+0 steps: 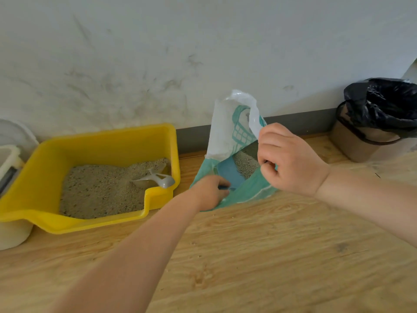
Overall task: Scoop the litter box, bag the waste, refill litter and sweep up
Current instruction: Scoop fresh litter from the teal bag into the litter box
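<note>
A yellow litter box (106,141) sits on the wooden floor at the left, holding grey litter (99,188) and a pale grey scoop (155,177) in its right corner. To its right stands a white and teal plastic bag (228,129) with litter visible inside. My left hand (209,192) grips the bag's near left edge together with something blue inside it. My right hand (286,159) pinches the bag's right edge and holds the mouth wide.
A beige bin lined with a black bag (381,105) stands against the wall at the far right. A white container (11,229) sits at the far left beside the litter box. Scattered litter grains (194,242) lie on the wooden floor.
</note>
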